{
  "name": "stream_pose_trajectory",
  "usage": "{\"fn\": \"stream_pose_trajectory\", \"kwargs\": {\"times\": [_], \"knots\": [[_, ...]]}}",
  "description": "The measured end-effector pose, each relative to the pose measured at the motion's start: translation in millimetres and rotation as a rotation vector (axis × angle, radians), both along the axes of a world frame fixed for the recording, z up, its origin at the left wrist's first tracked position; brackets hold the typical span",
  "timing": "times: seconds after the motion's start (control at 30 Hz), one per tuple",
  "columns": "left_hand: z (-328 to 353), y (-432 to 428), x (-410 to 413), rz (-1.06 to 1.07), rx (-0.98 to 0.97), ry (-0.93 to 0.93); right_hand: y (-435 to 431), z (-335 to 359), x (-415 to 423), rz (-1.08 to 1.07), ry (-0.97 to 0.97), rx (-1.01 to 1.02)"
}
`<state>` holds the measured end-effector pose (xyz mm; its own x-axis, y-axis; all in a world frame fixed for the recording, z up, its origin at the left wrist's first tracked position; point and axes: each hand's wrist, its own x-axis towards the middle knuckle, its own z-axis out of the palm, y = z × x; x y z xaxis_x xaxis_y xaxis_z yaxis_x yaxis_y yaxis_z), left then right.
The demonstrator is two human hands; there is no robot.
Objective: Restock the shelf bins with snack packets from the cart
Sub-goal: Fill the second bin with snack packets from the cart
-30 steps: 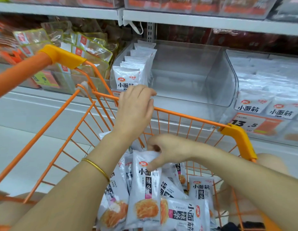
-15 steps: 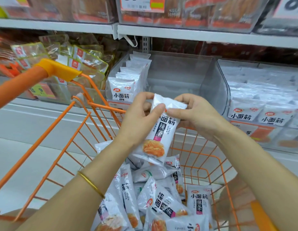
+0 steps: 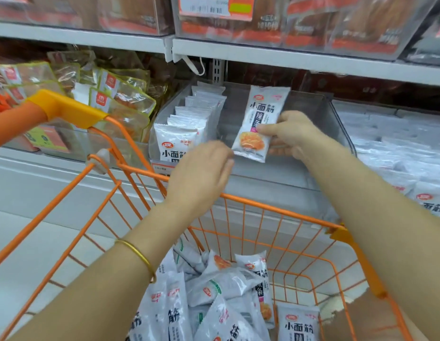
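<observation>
Your right hand (image 3: 291, 137) pinches a white snack packet (image 3: 262, 114) by its lower right edge. The thumb lies across the front beside the orange picture, and the other fingers curl behind. You hold the packet upright, leaning a little to the right, in front of the middle part of the clear bin (image 3: 332, 119) on the shelf and above its front wall. Whether the packet touches the bin cannot be told.

Your left hand (image 3: 201, 173) hovers just beside the packet's lower left corner and holds nothing. Its fingers are blurred, but they look loosely straight and close together, pointing right. A gold bangle (image 3: 136, 253) sits on that wrist.

Along the bin's left side a row of packets (image 3: 189, 124) of the same kind stands on edge, running from near to far.

The orange wire cart (image 3: 275, 209) is nearest you, below both hands, with its far rim close to the shelf front. In it lies a jumbled heap of packets (image 3: 226, 289), some face up and some on their sides. The cart's yellow corner piece (image 3: 66, 109) shows at the left.

To the right, the next bin (image 3: 398, 143) holds more of the same white packets. To the left are clear bags with yellow edges (image 3: 123, 102). Above runs a grey shelf board (image 3: 287, 57), with a price tag (image 3: 214, 7) over it among reddish packs.
</observation>
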<state>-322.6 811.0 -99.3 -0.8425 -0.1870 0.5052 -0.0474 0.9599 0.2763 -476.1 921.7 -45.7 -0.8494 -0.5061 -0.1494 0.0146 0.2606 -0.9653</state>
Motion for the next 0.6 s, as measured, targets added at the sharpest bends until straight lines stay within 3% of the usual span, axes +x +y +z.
{"fn": "stream_pose_trajectory", "kwargs": {"times": [0.13, 0.3, 0.6], "knots": [[-11.4, -4.4, -6.3, -0.005, -0.133, -0.119, -51.8, -35.7, -50.6, -0.087, 0.158, 0.2], [-15.6, -3.7, -9.8, 0.027, -0.186, -0.094, -88.4, -57.1, -83.9, -0.13, 0.352, 0.39], [-12.0, 1.1, -9.4, 0.04, -0.156, -0.145, -115.3, -67.5, -96.7, -0.242, 0.481, 0.396]]}}
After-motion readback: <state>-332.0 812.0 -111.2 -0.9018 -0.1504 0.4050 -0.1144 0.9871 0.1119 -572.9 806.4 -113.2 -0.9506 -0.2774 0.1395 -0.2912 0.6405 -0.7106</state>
